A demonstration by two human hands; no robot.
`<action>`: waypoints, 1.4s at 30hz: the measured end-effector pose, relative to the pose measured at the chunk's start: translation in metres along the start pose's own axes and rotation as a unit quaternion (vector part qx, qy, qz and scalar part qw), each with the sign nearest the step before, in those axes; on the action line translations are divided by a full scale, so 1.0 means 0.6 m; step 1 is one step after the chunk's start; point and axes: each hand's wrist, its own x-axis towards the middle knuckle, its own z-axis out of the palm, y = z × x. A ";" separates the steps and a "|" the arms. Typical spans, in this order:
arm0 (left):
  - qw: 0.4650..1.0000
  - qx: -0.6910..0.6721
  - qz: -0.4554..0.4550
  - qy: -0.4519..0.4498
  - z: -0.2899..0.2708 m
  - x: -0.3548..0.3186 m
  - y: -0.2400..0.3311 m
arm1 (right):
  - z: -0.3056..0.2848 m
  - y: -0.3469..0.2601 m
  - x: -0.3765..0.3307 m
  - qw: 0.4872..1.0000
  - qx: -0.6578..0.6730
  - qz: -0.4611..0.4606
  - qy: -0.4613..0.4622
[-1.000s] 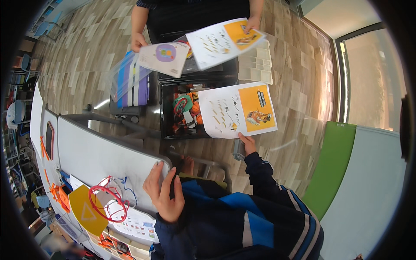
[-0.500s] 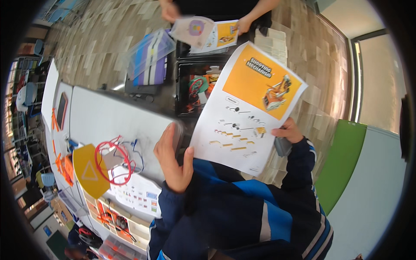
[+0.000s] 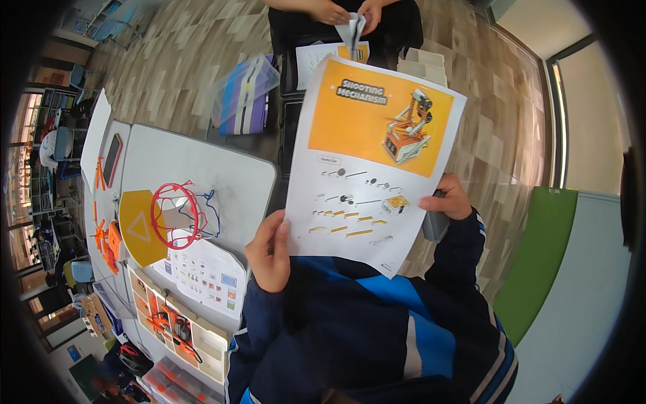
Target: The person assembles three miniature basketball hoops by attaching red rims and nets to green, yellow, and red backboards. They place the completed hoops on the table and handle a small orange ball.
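A printed instruction sheet (image 3: 377,202) spreads out in front of me, with an orange top panel picturing a built model and rows of small parts below. My right hand (image 3: 449,198) is closed on its right edge, thumb on the front. At the left edge is my left hand (image 3: 270,252), its fingers closed around the paper's margin. Just under my right hand shows a grey block-like object (image 3: 436,227); whether I hold it or it is strapped to my wrist, I cannot tell.
Across from me a person's hands (image 3: 346,13) hold a folded paper. To the left, a table (image 3: 235,158) bears a red hoop (image 3: 156,215), a yellow panel (image 3: 140,232), a parts sheet (image 3: 212,283) and a divided tray (image 3: 215,347). Purple-striped folders (image 3: 245,101) lie beyond.
My left hand has gone from spread fingers beside the sheet to gripping its left edge. The sheet has turned more upright and shifted left, covering the black bin. The other person's paper is now folded.
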 end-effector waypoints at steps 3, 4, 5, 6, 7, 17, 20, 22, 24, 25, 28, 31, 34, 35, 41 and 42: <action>0.999 -0.025 0.008 0.032 -0.009 -0.016 -0.022 | 0.028 -0.006 -0.011 1.000 -0.005 -0.017 -0.006; 0.999 -0.031 0.014 0.039 -0.013 -0.021 -0.029 | 0.036 -0.007 -0.012 1.000 -0.002 -0.024 -0.010; 0.998 -0.031 0.022 0.050 -0.017 -0.028 -0.035 | 0.044 -0.007 -0.015 1.000 -0.004 -0.022 -0.013; 0.998 -0.021 0.024 0.058 -0.021 -0.030 -0.039 | 0.048 -0.006 -0.011 1.000 -0.001 -0.022 -0.019; 0.997 -0.010 0.026 0.068 -0.023 -0.036 -0.043 | 0.052 -0.005 -0.012 0.999 -0.008 -0.021 -0.024; 0.992 -0.070 0.007 0.106 -0.026 -0.082 -0.038 | 0.063 0.027 0.009 0.993 0.093 -0.034 -0.057; 0.991 -0.072 -0.006 0.114 -0.027 -0.093 -0.038 | 0.061 0.039 0.015 0.990 0.108 -0.049 -0.070; 0.989 -0.081 -0.008 0.120 -0.026 -0.099 -0.037 | 0.057 0.051 0.018 0.990 0.114 -0.049 -0.073; 0.988 -0.085 -0.004 0.129 -0.026 -0.105 -0.039 | 0.054 0.069 0.026 0.985 0.125 -0.064 -0.103; 0.987 -0.086 0.000 0.132 -0.025 -0.108 -0.040 | 0.052 0.078 0.029 0.980 0.135 -0.079 -0.124; 0.986 -0.076 0.011 0.150 -0.028 -0.120 -0.041 | 0.057 0.111 0.034 0.979 0.136 -0.104 -0.110; 0.981 -0.066 0.021 0.183 -0.038 -0.132 -0.043 | 0.079 0.148 0.049 0.966 0.207 -0.154 -0.019; 0.971 -0.018 0.054 0.233 -0.058 -0.138 -0.044 | 0.118 0.180 0.059 0.868 0.463 0.039 0.176; 0.966 -0.019 0.062 0.250 -0.065 -0.141 -0.043 | 0.128 0.185 0.063 0.859 0.452 0.069 0.230; 0.917 -0.154 0.081 0.358 -0.089 -0.158 -0.035 | 0.171 0.154 0.064 0.875 0.420 0.090 0.225; 0.918 -0.173 0.079 0.347 -0.096 -0.163 -0.032 | 0.176 0.140 0.062 0.879 0.430 0.077 0.193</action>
